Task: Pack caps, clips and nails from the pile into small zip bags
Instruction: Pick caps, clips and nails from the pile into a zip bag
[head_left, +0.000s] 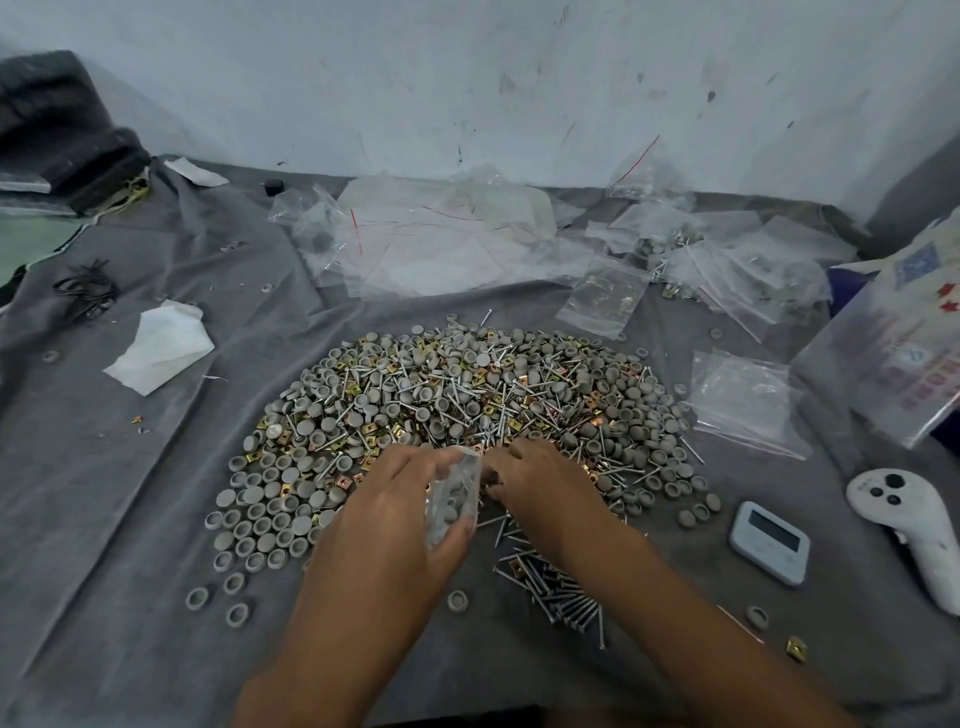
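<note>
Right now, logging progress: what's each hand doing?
Left hand: holding a small zip bag with caps inside.
Right hand: fingers curled into the pile; grip unclear.

Pile (457, 400) sits mid-surface on grey cloth — grey round caps, brass square clips and silver nails mixed. Caps thin out to a single layer at the near-left edge (260, 514); a separate bunch of nails (561, 592) lies at the near side. Small clear zip bag (453, 501) is upright-ish at the pile's near edge, grey caps inside. Spare and filled bags (519, 244) lie behind the pile — more to its right (743, 402).
</note>
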